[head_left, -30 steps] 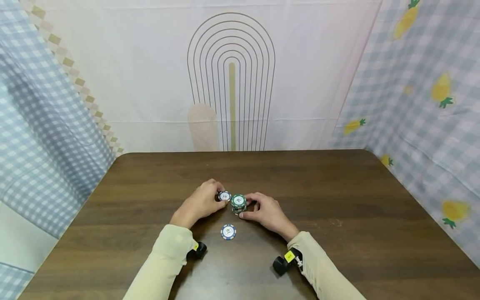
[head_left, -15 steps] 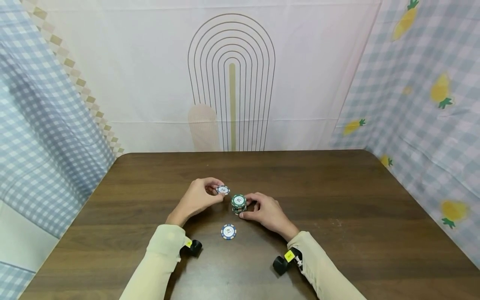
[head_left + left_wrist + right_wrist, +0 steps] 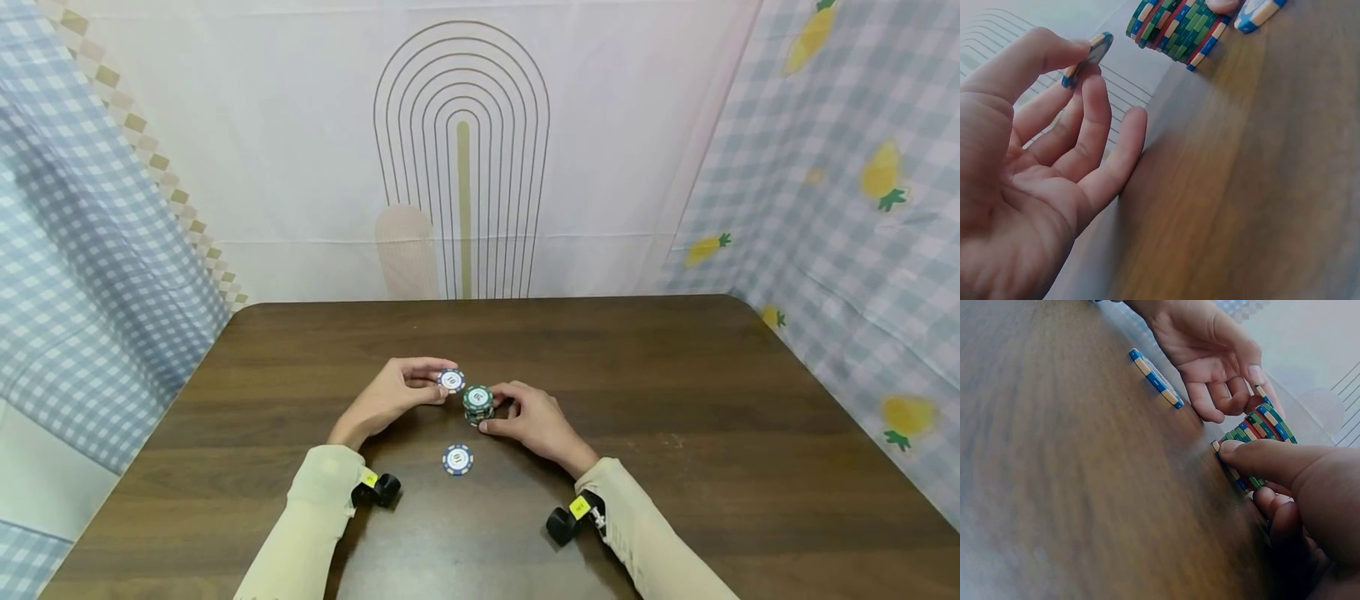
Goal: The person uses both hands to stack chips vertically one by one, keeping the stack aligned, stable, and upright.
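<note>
My left hand (image 3: 393, 396) pinches a blue-and-white poker chip (image 3: 452, 381) between thumb and fingers, raised off the table and tilted. Just right of that chip stands a stack of poker chips (image 3: 478, 400) with a green one on top. In the left wrist view, green, blue and red edges show along the stack (image 3: 1179, 28), and its layers sit slightly uneven. My right hand (image 3: 532, 418) grips the stack low on its right side, thumb in front and fingers behind. A second blue-and-white chip (image 3: 457, 459) lies flat on the table, nearer to me than the stack.
The brown wooden table (image 3: 675, 500) spreads out on all sides of the hands. Behind it hangs a white cloth (image 3: 300, 167) with an arch pattern. Checked curtains (image 3: 825, 250) border the sides. A black wrist camera (image 3: 562, 527) sits by each sleeve.
My left hand has lifted its chip up and away from beside the stack, then swung it slightly back right with the face tilted toward me. The right hand and the stack stay put.
</note>
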`<state>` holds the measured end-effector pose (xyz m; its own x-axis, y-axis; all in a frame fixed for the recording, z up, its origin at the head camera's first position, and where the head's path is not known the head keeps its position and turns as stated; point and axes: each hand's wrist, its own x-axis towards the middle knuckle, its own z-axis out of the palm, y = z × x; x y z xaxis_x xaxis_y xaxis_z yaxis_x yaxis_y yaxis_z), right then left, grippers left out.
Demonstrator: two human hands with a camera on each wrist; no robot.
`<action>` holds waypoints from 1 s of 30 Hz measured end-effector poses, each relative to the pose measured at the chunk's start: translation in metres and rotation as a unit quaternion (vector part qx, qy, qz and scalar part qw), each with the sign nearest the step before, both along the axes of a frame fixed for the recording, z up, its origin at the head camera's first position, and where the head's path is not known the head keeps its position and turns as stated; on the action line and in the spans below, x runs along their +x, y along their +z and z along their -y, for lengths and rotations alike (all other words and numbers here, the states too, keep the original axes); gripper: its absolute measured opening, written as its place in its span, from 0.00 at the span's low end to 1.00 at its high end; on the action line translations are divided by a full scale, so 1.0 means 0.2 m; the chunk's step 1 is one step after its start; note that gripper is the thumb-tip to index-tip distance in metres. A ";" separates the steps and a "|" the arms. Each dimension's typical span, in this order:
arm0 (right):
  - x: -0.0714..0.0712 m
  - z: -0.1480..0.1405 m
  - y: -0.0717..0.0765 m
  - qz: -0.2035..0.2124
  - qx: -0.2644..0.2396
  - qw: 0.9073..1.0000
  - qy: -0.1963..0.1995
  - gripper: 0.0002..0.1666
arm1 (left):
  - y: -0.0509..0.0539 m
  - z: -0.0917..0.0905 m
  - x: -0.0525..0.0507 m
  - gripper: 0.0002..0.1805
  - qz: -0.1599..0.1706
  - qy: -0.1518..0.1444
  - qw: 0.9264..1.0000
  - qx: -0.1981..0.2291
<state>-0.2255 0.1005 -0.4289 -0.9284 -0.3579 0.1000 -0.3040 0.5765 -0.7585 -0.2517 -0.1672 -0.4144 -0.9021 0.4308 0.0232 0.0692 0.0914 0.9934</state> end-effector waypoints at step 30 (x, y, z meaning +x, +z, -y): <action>0.00 0.00 0.00 -0.011 0.002 1.000 0.004 0.24 | 0.01 -0.06 0.02 0.26 -0.034 -0.071 0.994 -0.072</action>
